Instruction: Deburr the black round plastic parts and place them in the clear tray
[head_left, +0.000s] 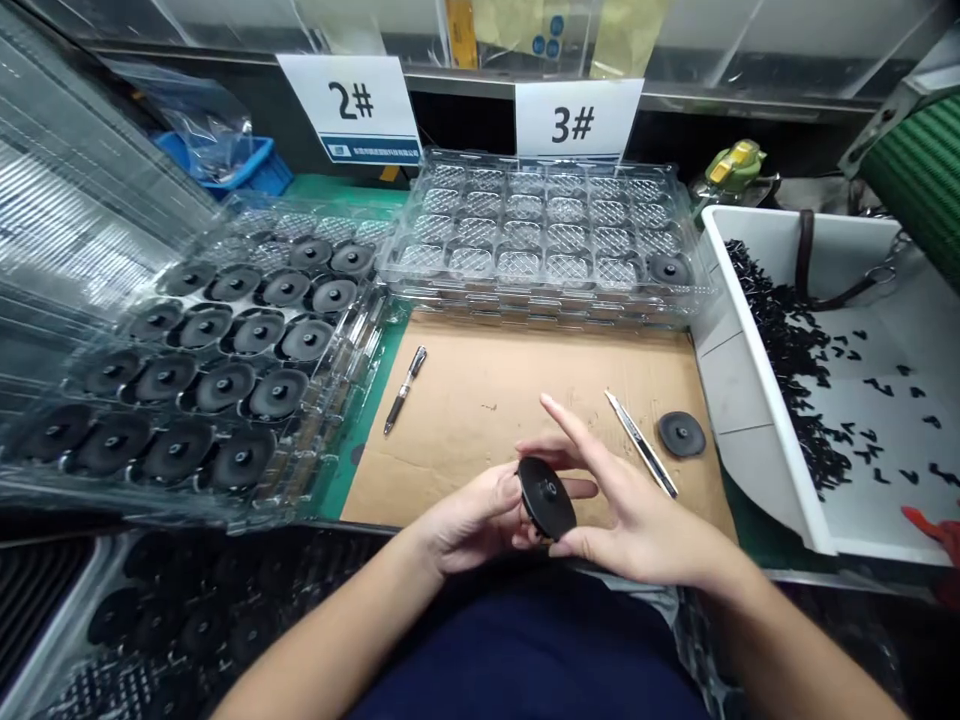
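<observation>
My left hand is closed on a black round plastic disc with a small raised hub at its centre. It holds the disc tilted, close to my body, above the front edge of the cardboard. My right hand is at the disc's other side, its thumb at the lower rim and some fingers by the right edge. Its index finger points up and away from the disc. A second black disc lies flat on the cardboard sheet, right of a utility knife.
A pen lies on the cardboard's left. Clear trays of black discs stand left. Behind, stacked clear trays hold one disc. A white bin with small black parts stands right. Signs hang at the back.
</observation>
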